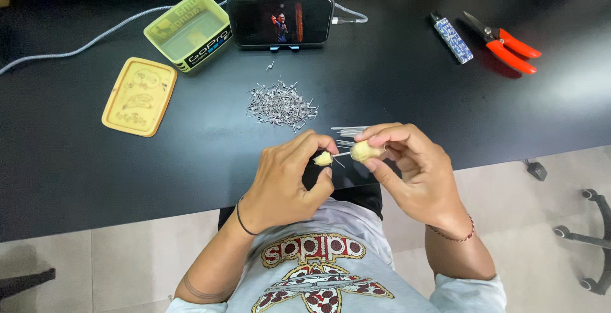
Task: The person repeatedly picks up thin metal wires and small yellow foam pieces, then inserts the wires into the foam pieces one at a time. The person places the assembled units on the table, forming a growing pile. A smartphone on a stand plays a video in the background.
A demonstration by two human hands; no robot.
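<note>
Right hand [407, 160]: grip closed, thumb and fingertips pinching a pale yellowish lump [364, 151]. Left hand [296, 173]: grip closed on a smaller pale lump [323, 158]. A thin metal pin [341, 154] runs between the two lumps, long axis roughly level, left to right, slightly raised toward the right. Both held above the near edge of the black worktop [76, 173], the hands almost meeting. Just beyond the right hand lie straight wires [349, 131]; farther back, a heap of small metal pins [280, 105]. Red-handled cutters [506, 43] well apart, far right.
</note>
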